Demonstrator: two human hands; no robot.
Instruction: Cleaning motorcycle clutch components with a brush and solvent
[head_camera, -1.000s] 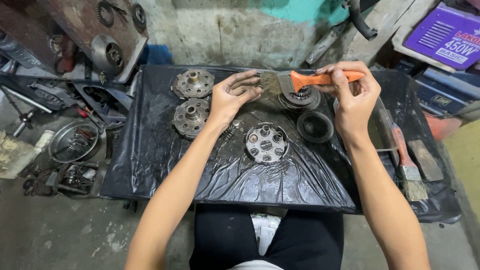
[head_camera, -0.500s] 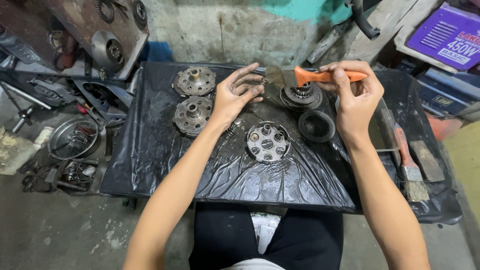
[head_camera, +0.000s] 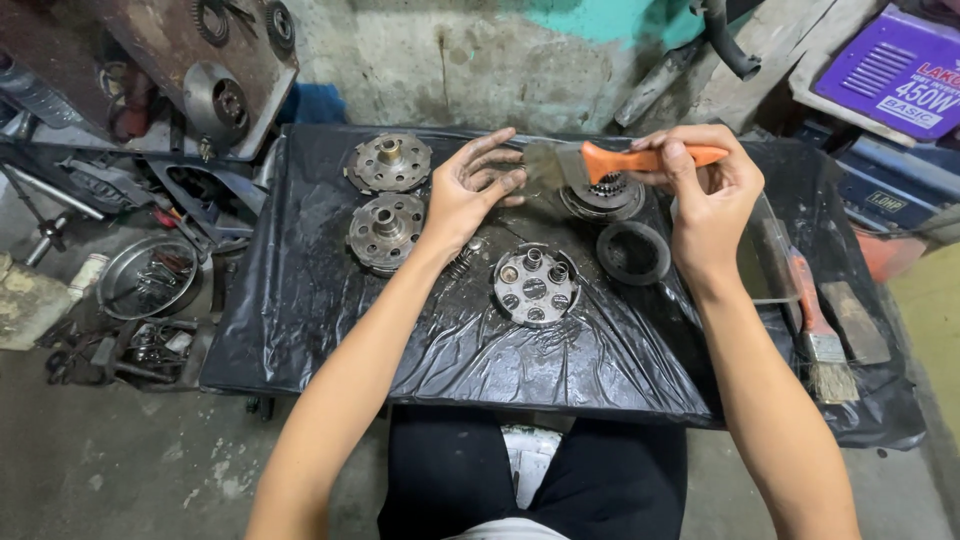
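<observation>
Right hand (head_camera: 705, 195) grips brush (head_camera: 600, 160) above hub (head_camera: 603, 198); left hand (head_camera: 470, 190) open, perhaps touching bristles; grit could flick toward face.

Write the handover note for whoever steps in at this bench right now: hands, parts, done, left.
Right hand: grips the orange-handled brush, bristles toward the left hand.
Left hand: open, fingers spread at the bristles, holding nothing that shows.
Parts on the black plastic sheet: geared hub under the brush, rubber ring, holed plate, two round plates at left.
Done: parts laid out separately.
Left: how clean each is cannot be told.
</observation>
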